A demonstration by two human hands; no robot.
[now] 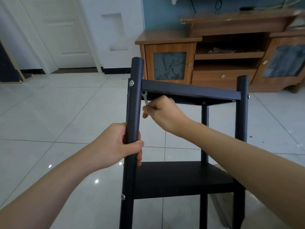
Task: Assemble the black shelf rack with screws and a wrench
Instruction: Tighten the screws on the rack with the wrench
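Evidently the left hand (pixel 118 144) grips the near post (pixel 132 123) to steady it, while above it the right hand (pixel 160 111) pinches the wrench (pixel 145 98) under the upper shelf (pixel 189 90), probably tightening that joint.

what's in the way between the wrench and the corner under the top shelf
Nothing visible. The right hand pinches the wrench, whose head sits at the corner under the top shelf beside the front post. The left hand grips that post lower down, clear of it.

No legible text, labels, brands, numbers or signs anywhere.
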